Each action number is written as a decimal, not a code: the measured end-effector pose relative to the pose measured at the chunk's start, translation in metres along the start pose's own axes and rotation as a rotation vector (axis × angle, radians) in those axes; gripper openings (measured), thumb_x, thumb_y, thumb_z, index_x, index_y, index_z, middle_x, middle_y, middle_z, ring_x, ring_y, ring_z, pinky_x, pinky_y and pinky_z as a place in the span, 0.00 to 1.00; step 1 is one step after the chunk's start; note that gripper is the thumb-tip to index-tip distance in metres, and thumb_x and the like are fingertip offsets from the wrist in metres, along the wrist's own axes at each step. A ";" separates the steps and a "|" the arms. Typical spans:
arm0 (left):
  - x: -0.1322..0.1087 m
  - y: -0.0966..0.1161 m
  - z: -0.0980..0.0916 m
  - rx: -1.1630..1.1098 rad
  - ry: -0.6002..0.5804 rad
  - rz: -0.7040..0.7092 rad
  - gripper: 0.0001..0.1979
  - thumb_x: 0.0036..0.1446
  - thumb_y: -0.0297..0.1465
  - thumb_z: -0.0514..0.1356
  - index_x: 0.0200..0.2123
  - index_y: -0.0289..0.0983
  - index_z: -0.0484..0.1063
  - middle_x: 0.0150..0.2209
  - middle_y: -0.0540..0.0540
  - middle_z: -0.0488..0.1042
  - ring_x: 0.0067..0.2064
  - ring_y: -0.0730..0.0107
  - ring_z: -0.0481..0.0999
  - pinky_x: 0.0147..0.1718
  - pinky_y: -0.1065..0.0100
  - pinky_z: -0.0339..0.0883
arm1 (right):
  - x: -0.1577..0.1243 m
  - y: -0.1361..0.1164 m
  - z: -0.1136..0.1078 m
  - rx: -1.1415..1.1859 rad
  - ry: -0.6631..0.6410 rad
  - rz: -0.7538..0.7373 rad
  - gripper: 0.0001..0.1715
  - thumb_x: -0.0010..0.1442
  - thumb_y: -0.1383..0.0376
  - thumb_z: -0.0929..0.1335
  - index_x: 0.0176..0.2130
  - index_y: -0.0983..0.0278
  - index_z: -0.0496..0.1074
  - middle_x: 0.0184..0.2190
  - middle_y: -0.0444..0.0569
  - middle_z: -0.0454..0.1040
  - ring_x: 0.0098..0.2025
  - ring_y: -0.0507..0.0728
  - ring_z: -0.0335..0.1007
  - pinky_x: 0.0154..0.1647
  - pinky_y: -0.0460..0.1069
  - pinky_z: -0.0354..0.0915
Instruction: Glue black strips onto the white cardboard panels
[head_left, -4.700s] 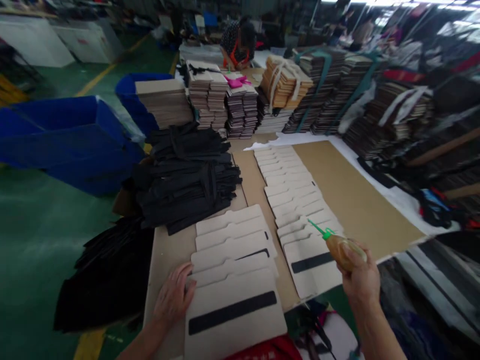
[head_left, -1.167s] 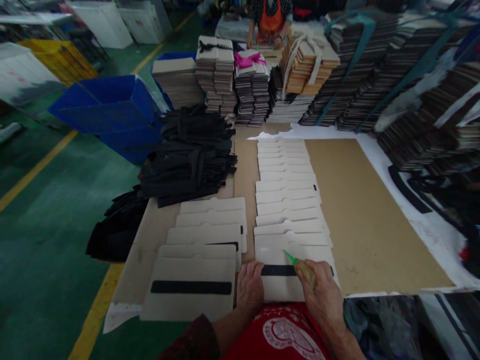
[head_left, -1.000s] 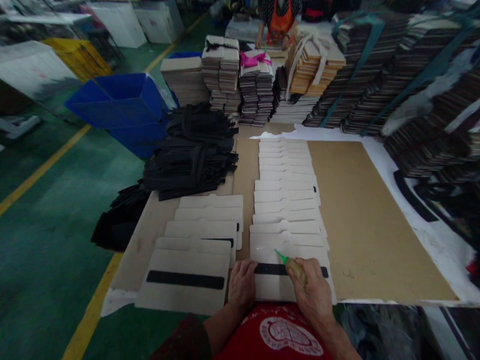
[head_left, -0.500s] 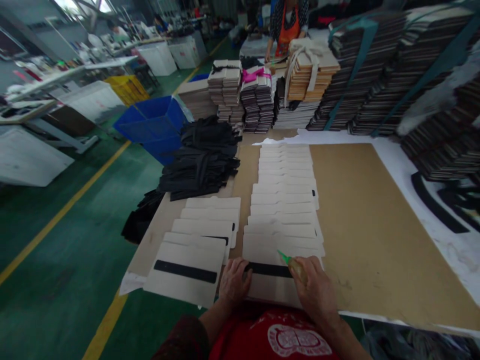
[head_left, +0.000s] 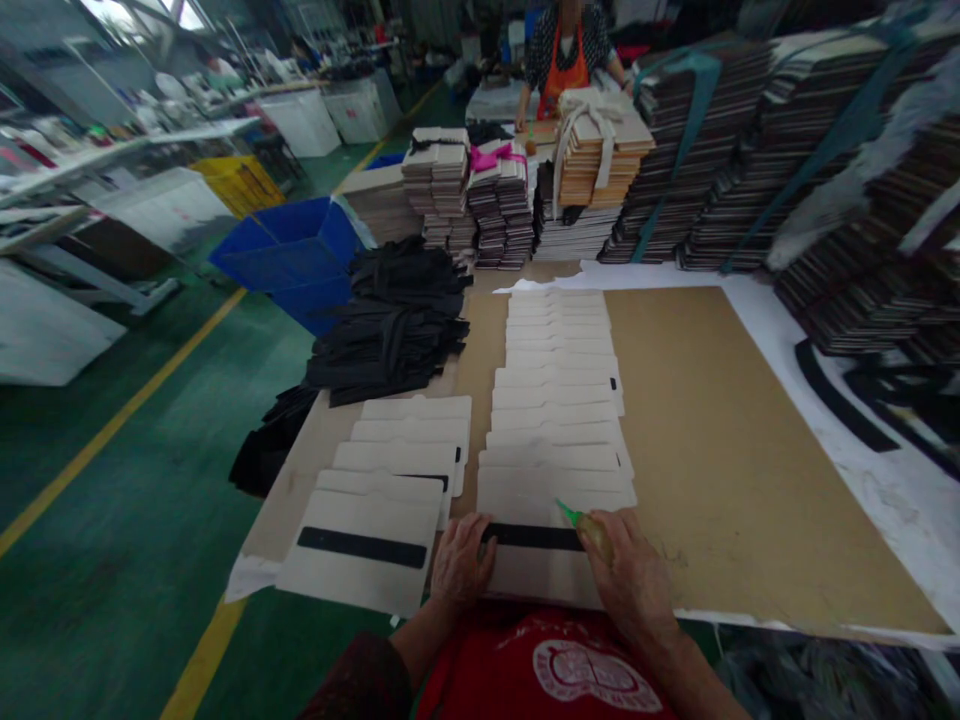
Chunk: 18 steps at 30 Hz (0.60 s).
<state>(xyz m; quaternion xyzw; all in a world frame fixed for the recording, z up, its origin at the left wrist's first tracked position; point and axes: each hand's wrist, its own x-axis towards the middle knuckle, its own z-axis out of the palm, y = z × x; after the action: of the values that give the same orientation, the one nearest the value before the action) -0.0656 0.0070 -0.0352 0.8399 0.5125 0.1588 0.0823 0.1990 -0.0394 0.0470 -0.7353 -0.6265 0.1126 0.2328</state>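
My right hand (head_left: 630,580) is closed around a small glue bottle (head_left: 592,533) whose green nozzle points left over the black strip (head_left: 529,537) on the nearest white card (head_left: 540,575). My left hand (head_left: 459,568) lies on the left end of that card, fingers at the strip's left end. This card is the front one of a long overlapping row of white cards (head_left: 559,400) running away from me. A shorter row of white cards (head_left: 390,480) lies to the left, its front card bearing a black strip (head_left: 361,547).
A brown board (head_left: 720,450) covers the table. A heap of black strips (head_left: 394,325) sits at the back left, blue bins (head_left: 289,250) beyond it. Tied stacks of card (head_left: 600,160) line the back and right. A person in an orange apron (head_left: 566,60) works behind them.
My left hand left the left row and came to the right row's front card; my right hand brought the bottle down to the strip. The camera has tilted up a little.
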 end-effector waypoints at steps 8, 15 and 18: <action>0.001 -0.001 -0.001 -0.008 0.022 0.012 0.17 0.64 0.33 0.56 0.54 0.38 0.69 0.50 0.41 0.74 0.50 0.60 0.73 0.52 0.57 0.67 | -0.005 0.011 -0.007 -0.079 0.030 0.035 0.14 0.67 0.57 0.61 0.45 0.60 0.70 0.39 0.50 0.72 0.35 0.56 0.71 0.33 0.49 0.64; 0.002 0.000 -0.003 -0.024 0.039 0.019 0.16 0.63 0.33 0.56 0.53 0.38 0.70 0.49 0.41 0.74 0.49 0.60 0.74 0.51 0.57 0.69 | -0.003 0.009 -0.007 -0.035 -0.010 0.022 0.14 0.68 0.58 0.60 0.45 0.60 0.70 0.37 0.49 0.73 0.35 0.56 0.72 0.34 0.49 0.65; 0.002 -0.001 -0.003 -0.026 0.044 0.024 0.16 0.63 0.33 0.56 0.53 0.38 0.70 0.49 0.41 0.74 0.48 0.60 0.74 0.50 0.58 0.70 | -0.005 0.014 -0.009 -0.029 0.017 0.049 0.15 0.67 0.56 0.60 0.45 0.60 0.70 0.39 0.50 0.73 0.36 0.56 0.73 0.34 0.49 0.66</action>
<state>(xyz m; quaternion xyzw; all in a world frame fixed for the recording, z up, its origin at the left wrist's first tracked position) -0.0661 0.0093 -0.0325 0.8410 0.5021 0.1849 0.0802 0.2146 -0.0472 0.0473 -0.7545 -0.6080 0.1027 0.2248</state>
